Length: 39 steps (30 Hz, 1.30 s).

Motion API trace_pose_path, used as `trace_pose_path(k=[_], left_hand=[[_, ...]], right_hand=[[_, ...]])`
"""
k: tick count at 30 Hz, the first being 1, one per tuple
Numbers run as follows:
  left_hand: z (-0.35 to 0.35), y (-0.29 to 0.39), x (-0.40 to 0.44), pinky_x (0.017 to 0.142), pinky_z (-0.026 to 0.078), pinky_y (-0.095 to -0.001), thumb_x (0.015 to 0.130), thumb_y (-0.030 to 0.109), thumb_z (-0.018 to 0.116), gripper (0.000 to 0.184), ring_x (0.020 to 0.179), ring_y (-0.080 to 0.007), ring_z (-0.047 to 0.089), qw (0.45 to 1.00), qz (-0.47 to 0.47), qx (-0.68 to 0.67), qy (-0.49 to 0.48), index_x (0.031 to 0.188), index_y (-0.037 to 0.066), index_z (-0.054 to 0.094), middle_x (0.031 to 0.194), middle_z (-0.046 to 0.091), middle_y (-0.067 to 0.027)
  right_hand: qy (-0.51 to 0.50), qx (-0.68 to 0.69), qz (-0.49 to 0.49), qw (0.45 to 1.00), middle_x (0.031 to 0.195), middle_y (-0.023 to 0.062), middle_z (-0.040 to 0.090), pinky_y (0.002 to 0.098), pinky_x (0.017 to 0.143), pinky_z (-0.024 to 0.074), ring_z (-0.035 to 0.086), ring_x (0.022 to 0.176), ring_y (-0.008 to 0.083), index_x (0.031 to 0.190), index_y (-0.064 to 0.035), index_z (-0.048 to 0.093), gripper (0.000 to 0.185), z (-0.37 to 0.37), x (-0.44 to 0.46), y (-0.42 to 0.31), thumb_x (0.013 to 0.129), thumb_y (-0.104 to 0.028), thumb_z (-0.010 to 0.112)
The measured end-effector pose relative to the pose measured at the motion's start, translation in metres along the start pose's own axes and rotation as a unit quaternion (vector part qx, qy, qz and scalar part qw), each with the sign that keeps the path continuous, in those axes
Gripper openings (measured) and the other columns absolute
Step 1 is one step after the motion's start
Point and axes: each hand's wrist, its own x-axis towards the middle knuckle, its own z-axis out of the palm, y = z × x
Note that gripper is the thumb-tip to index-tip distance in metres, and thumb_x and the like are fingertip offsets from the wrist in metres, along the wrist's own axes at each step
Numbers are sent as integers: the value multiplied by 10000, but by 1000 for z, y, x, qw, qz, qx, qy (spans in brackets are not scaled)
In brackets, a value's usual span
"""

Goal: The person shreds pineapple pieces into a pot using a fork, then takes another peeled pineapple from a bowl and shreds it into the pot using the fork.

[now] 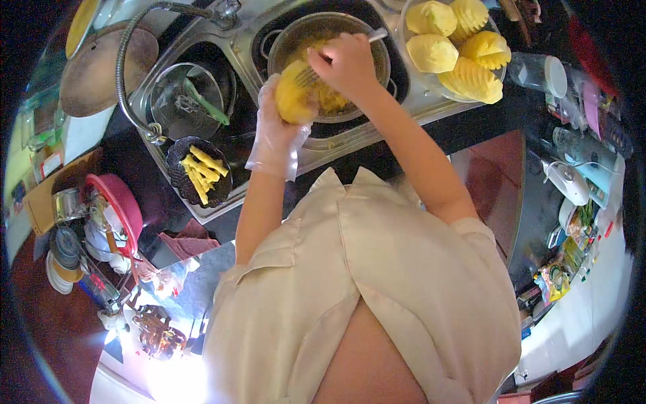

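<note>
Gripping a peeled pineapple in the gloved left hand, right above the pot of yellow shreds in the sink. Clutching a fork in the bare right hand, up against the pineapple. Got more pineapples in a bowl nearby.

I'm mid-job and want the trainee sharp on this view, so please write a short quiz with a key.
1. Multiple choice: What does the gloved left hand hold?
A) a green-handled tool
B) a yellow fruit
C) a pink tub

2. True or false: The yellow sticks lie inside the pot.

3. Count: How many peeled pineapples sit grouped at the upper right of the picture?

Key:
1. B.
2. False; they lie in the dark dish.
3. Five.
</note>
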Motion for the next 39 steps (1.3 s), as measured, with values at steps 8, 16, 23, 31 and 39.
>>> trace_pose_path(k=[8,16,23,31,39], left_hand=[[0,-12,13,583,505,-309,809,284,615,294,747,-194,584,977,-68,-41,197,1033,104,555,919,594,-80],[14,-7,15,554,474,-307,851,381,533,293,698,-211,580,982,-29,-25,185,977,124,593,832,602,-81],[-8,-13,22,589,501,-300,841,306,543,212,716,-206,590,967,-146,-121,170,951,127,578,845,610,-49],[2,-13,28,527,493,-331,871,323,484,203,677,-182,609,953,-150,-115,237,886,155,597,779,629,-25],[4,-12,27,510,501,-333,856,332,510,208,648,-192,606,951,-161,-108,240,890,147,599,779,634,-34]], right_hand=[[-48,76,-93,992,541,52,562,391,662,380,551,660,229,521,-86,599,279,5,-3,0,744,-252,628],[-43,11,-38,998,545,39,581,395,669,384,527,638,239,489,-91,586,296,-4,9,4,717,-275,632],[12,41,-83,996,514,50,521,389,634,372,518,625,235,477,-82,537,299,29,8,22,712,-232,645],[-35,35,-94,994,525,58,540,423,649,376,526,638,251,496,-84,557,297,17,-1,9,715,-267,640],[-29,46,-93,994,549,59,558,418,649,380,527,638,254,502,-98,562,282,15,-7,6,708,-280,629]])
